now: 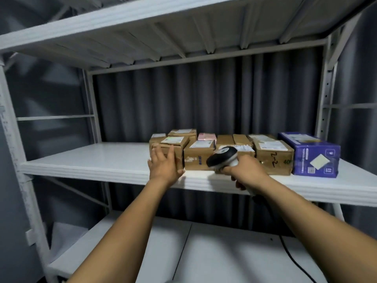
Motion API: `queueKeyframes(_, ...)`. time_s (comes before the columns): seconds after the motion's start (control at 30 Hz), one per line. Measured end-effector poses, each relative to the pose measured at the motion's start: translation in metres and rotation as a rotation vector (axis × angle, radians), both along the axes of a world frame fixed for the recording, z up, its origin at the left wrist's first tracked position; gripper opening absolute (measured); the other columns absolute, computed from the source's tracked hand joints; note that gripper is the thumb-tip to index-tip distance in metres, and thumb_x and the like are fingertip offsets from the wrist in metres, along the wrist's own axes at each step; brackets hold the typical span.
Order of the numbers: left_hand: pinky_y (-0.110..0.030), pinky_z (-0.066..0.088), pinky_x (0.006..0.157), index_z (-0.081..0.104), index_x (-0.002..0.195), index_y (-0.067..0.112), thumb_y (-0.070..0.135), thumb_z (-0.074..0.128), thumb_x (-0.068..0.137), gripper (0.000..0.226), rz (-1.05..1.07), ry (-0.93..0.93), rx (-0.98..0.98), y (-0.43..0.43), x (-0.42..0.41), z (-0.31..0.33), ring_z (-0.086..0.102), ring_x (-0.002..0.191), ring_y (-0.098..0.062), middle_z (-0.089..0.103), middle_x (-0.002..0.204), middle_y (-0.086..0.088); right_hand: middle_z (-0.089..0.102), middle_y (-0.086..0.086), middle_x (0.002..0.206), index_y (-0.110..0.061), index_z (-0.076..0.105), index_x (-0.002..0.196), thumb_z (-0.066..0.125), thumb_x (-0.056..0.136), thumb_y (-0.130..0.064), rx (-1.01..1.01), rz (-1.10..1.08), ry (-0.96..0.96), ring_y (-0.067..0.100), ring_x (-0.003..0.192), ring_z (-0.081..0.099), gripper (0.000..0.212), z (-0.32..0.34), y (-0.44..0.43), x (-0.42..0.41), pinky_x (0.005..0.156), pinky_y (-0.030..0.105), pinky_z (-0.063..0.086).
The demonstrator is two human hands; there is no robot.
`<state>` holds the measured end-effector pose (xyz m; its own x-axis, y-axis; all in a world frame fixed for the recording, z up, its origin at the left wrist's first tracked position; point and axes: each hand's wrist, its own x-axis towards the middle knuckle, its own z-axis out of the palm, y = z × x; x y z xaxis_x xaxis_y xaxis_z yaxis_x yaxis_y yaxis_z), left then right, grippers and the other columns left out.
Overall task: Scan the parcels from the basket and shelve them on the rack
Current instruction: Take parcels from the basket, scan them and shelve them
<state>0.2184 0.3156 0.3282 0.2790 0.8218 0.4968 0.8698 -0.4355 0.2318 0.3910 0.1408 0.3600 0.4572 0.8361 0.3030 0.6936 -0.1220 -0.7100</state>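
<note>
Several cardboard parcels stand in rows on the white rack shelf [85, 160]. My left hand [164, 166] lies with spread fingers against the front of the leftmost brown parcel [174, 142] at the shelf's front. My right hand [243, 170] grips a white and black barcode scanner [223, 157], its head held in front of the middle parcels. A brown box [199, 157] stands between my two hands. The basket is out of view.
A purple box [312, 158] stands at the right end of the row, next to a brown box marked "2-2" [274, 158]. Another shelf [163, 23] hangs overhead. Below is a white surface [224, 254] with the scanner's black cable [293, 260]. Grey curtains hang behind the rack.
</note>
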Motion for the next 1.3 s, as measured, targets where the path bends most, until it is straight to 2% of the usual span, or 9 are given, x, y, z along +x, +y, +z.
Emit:
queueKeyframes(0.07, -0.05, 0.021, 0.115, 0.01, 0.153, 0.024, 0.052, 0.062, 0.084, 0.09, -0.026, 0.026, 0.007, -0.022, -0.005, -0.01, 0.003, 0.145, -0.041, 0.0, 0.156, -0.026, 0.067, 0.011, 0.067, -0.006, 0.065, 0.075, 0.069, 0.082, -0.022, -0.004, 0.004, 0.007, 0.016, 0.038, 0.056, 0.018, -0.007, -0.019, -0.004, 0.037, 0.018, 0.039)
queueKeyframes(0.2, -0.048, 0.023, 0.115, 0.025, 0.149, 0.021, 0.048, 0.059, 0.087, 0.075, -0.085, 0.09, 0.01, -0.068, -0.016, -0.045, 0.011, 0.143, -0.04, 0.007, 0.157, -0.024, 0.063, 0.01, 0.065, -0.011, 0.061, 0.071, 0.07, 0.081, -0.024, -0.044, 0.026, 0.01, 0.025, 0.052, 0.059, 0.019, -0.034, -0.055, -0.014, 0.053, 0.029, 0.046)
queueKeyframes(0.43, -0.045, 0.029, 0.113, 0.038, 0.145, 0.018, 0.044, 0.058, 0.091, 0.063, -0.156, 0.211, -0.219, -0.132, -0.038, -0.148, 0.016, 0.144, -0.034, 0.02, 0.156, -0.017, 0.067, 0.012, 0.069, -0.006, 0.065, 0.078, 0.069, 0.081, -0.022, -0.22, 0.049, 0.049, 0.021, 0.048, 0.061, 0.017, -0.124, -0.11, -0.033, 0.049, 0.031, 0.053)
queueKeyframes(0.6, -0.042, 0.031, 0.11, 0.034, 0.147, 0.019, 0.043, 0.056, 0.092, 0.064, -0.17, 0.294, -0.425, -0.169, -0.063, -0.244, 0.023, 0.141, -0.033, 0.023, 0.155, -0.015, 0.07, 0.012, 0.075, -0.005, 0.067, 0.087, 0.07, 0.081, -0.024, -0.325, 0.045, 0.139, 0.024, 0.053, 0.064, 0.02, -0.197, -0.134, -0.048, 0.052, 0.035, 0.054)
queueKeyframes(0.77, -0.04, 0.037, 0.107, 0.038, 0.143, 0.019, 0.044, 0.056, 0.09, 0.061, -0.135, 0.401, -0.61, -0.19, -0.101, -0.331, 0.033, 0.134, -0.034, 0.029, 0.15, -0.015, 0.065, 0.008, 0.09, -0.01, 0.065, 0.097, 0.071, 0.082, -0.03, -0.487, 0.089, 0.075, 0.02, 0.078, 0.057, 0.025, -0.255, -0.142, -0.066, 0.064, 0.026, 0.039)
queueKeyframes(0.9, -0.041, 0.039, 0.105, 0.035, 0.143, 0.019, 0.046, 0.057, 0.089, 0.065, -0.11, 0.485, -0.692, -0.192, -0.128, -0.372, 0.034, 0.132, -0.035, 0.032, 0.148, -0.015, 0.064, 0.012, 0.092, -0.005, 0.065, 0.097, 0.066, 0.086, -0.025, -0.567, 0.161, -0.007, 0.026, 0.089, 0.06, 0.023, -0.277, -0.14, -0.086, 0.058, 0.029, 0.032)
queueKeyframes(1.13, -0.044, 0.025, 0.113, 0.022, 0.151, 0.03, 0.062, 0.063, 0.079, 0.089, -0.242, 0.536, -0.79, -0.177, -0.159, -0.402, 0.024, 0.14, -0.028, 0.029, 0.152, -0.004, 0.051, -0.004, 0.066, -0.017, 0.054, 0.079, 0.062, 0.09, -0.03, -0.63, 0.248, 0.007, 0.01, 0.059, 0.05, 0.018, -0.31, -0.137, -0.101, 0.05, 0.024, 0.036)
queueKeyframes(1.2, -0.046, 0.025, 0.113, 0.024, 0.15, 0.034, 0.059, 0.07, 0.074, 0.092, -0.269, 0.503, -0.833, -0.174, -0.161, -0.397, 0.028, 0.138, -0.031, 0.03, 0.148, -0.006, 0.051, -0.005, 0.065, -0.017, 0.054, 0.077, 0.062, 0.09, -0.029, -0.63, 0.251, -0.002, 0.009, 0.058, 0.049, 0.019, -0.312, -0.136, -0.102, 0.05, 0.023, 0.036)
queueKeyframes(1.3, -0.037, 0.032, 0.109, 0.032, 0.146, 0.035, 0.048, 0.078, 0.071, 0.089, -0.302, 0.417, -0.887, -0.168, -0.167, -0.388, 0.032, 0.128, -0.032, 0.03, 0.137, -0.007, 0.053, -0.005, 0.065, -0.015, 0.054, 0.077, 0.064, 0.089, -0.032, -0.618, 0.242, 0.001, 0.008, 0.059, 0.05, 0.023, -0.314, -0.135, -0.103, 0.049, 0.023, 0.033)
